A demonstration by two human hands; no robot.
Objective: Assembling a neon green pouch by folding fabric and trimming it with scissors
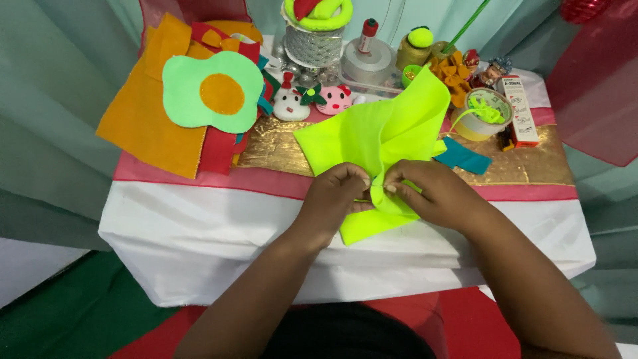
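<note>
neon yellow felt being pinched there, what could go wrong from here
1. Both hands, left hand and right hand, pinch one small fold of the neon yellow felt; that fold could slip out.
2. The raised felt corner sits close to the yellow cup and might knock it.

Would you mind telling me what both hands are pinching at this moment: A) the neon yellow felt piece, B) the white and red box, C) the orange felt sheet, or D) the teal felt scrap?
A: the left hand and the right hand meet at a fold in the neon yellow felt piece, which they hold over the table's front edge.
</note>
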